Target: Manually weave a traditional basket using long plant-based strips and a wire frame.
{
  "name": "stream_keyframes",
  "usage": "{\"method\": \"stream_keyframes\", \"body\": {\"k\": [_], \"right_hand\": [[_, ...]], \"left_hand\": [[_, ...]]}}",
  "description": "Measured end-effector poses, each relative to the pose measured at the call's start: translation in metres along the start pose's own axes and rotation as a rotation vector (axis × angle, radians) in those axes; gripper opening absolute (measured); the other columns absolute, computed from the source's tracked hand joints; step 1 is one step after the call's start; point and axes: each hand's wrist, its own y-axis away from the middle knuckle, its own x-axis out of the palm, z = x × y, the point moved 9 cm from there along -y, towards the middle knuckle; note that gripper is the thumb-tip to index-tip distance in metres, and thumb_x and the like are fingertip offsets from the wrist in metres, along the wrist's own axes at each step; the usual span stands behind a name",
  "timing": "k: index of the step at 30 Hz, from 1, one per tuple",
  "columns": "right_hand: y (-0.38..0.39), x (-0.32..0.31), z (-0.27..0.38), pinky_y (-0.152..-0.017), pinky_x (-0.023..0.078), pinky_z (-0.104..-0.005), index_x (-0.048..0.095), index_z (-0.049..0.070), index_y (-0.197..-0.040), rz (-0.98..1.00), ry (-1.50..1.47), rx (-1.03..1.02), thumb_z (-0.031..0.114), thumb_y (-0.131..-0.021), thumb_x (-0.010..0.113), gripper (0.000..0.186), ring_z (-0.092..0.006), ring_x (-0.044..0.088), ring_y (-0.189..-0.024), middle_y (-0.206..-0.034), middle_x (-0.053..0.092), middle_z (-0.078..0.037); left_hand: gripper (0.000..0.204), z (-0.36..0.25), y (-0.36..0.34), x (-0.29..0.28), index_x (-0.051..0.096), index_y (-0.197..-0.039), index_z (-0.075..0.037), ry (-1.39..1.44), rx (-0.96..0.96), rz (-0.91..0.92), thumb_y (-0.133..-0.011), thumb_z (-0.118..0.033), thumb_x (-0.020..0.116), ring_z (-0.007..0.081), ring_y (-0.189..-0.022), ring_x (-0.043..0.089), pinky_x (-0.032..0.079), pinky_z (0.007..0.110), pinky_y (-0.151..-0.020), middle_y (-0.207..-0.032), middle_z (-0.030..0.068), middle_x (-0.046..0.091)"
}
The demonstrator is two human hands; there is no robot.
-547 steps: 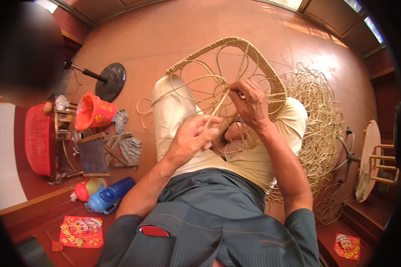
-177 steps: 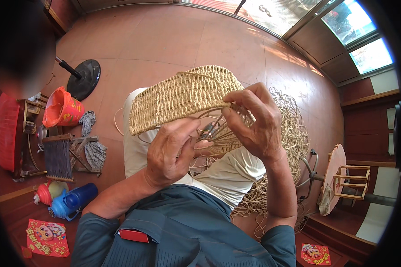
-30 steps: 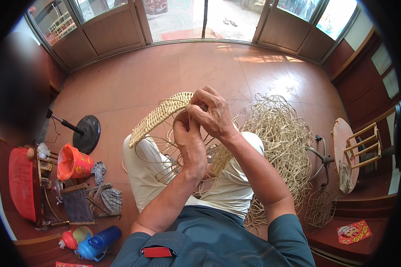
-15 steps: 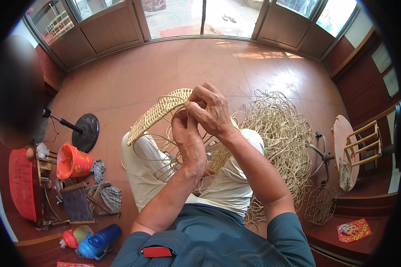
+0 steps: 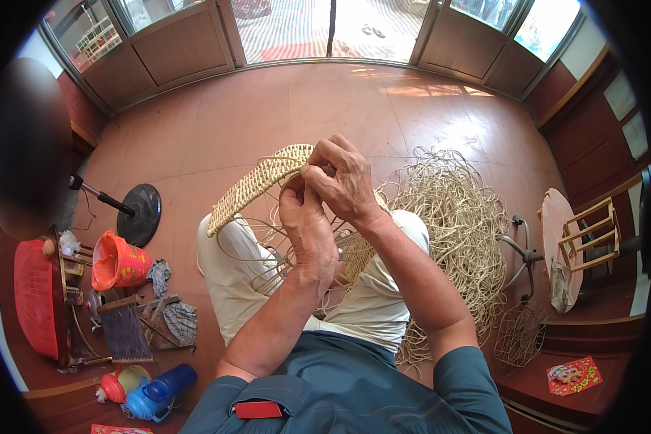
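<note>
My right hand (image 5: 340,173) is closed at the right end of a pale woven piece (image 5: 249,189), thumb and fingers pinched at its edge. Just below it my left hand (image 5: 304,224) is closed, its fingertips tucked behind the right hand, so what they grip is hidden. Loose cords (image 5: 246,253) loop from the piece over my lap. The piece hangs tilted above my cream-trousered legs (image 5: 228,282), with more weaving (image 5: 358,257) showing between them. A large tangled heap of cord (image 5: 452,231) lies by my right knee.
Left: a red bucket (image 5: 119,264), round stand base (image 5: 141,213), red basin (image 5: 36,300), small wooden frame (image 5: 126,333) and bottles (image 5: 163,390). Right: a round board (image 5: 560,275) with a wooden frame (image 5: 593,235) and a metal stand (image 5: 517,267). Glass doors (image 5: 289,29) stand ahead.
Since the oldest frames, the woven piece has turned and both hands have moved to its right end; the view has tilted toward the doors. Over the last second my hands barely moved.
</note>
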Motion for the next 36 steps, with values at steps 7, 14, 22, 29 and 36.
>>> {"method": "stream_keyframes", "body": {"k": [7, 14, 22, 29, 36], "right_hand": [[0.001, 0.0, 0.002, -0.079, 0.055, -0.0444, 0.071, 0.002, -0.09, 0.006, 0.016, -0.015, 0.025, -0.088, 0.074, 0.023, -0.0289, 0.066, -0.087, -0.092, 0.065, -0.012], [0.004, -0.002, 0.005, -0.08, 0.056, -0.0448, 0.073, 0.002, -0.092, -0.001, 0.017, -0.013, 0.025, -0.089, 0.074, 0.023, -0.0295, 0.067, -0.089, -0.093, 0.066, -0.013], [0.007, -0.004, 0.012, -0.077, 0.057, -0.0422, 0.075, 0.004, -0.099, -0.025, 0.037, -0.063, 0.02, -0.09, 0.076, 0.019, -0.0263, 0.068, -0.086, -0.096, 0.066, -0.012], [0.006, -0.002, 0.006, -0.074, 0.057, -0.0402, 0.076, 0.005, -0.101, -0.02, 0.026, -0.053, 0.021, -0.09, 0.077, 0.019, -0.0235, 0.067, -0.083, -0.096, 0.065, -0.01], [0.006, -0.003, 0.008, -0.074, 0.057, -0.0392, 0.076, 0.006, -0.101, -0.003, 0.076, -0.073, 0.02, -0.091, 0.077, 0.017, -0.0221, 0.067, -0.083, -0.095, 0.064, -0.009]], "left_hand": [[0.031, -0.003, -0.007, 0.002, 0.066, -0.125, 0.0, -0.219, 0.058, 0.13, -0.114, -0.03, 0.065, 0.0096, -0.109, 0.061, 0.05, 0.03, -0.097, -0.116, 0.0031, 0.066], [0.036, -0.01, -0.006, 0.0, 0.063, -0.128, 0.005, -0.352, 0.234, 0.171, -0.119, -0.029, 0.058, 0.0116, -0.103, 0.064, 0.054, 0.03, -0.092, -0.113, 0.0069, 0.068], [0.037, -0.011, 0.002, 0.0, 0.061, -0.134, 0.004, -0.355, 0.18, 0.166, -0.119, -0.03, 0.061, 0.0087, -0.106, 0.065, 0.055, 0.025, -0.09, -0.117, 0.0065, 0.07], [0.025, -0.01, 0.001, -0.002, 0.064, -0.132, -0.001, -0.169, 0.021, 0.209, -0.118, -0.021, 0.058, 0.0126, -0.116, 0.062, 0.051, 0.032, -0.099, -0.123, 0.0035, 0.066], [0.021, -0.019, 0.019, -0.008, 0.058, -0.127, -0.001, -0.965, 0.27, 0.279, -0.109, -0.011, 0.063, 0.0317, -0.093, 0.074, 0.06, 0.041, -0.082, -0.107, 0.0197, 0.07]]}}
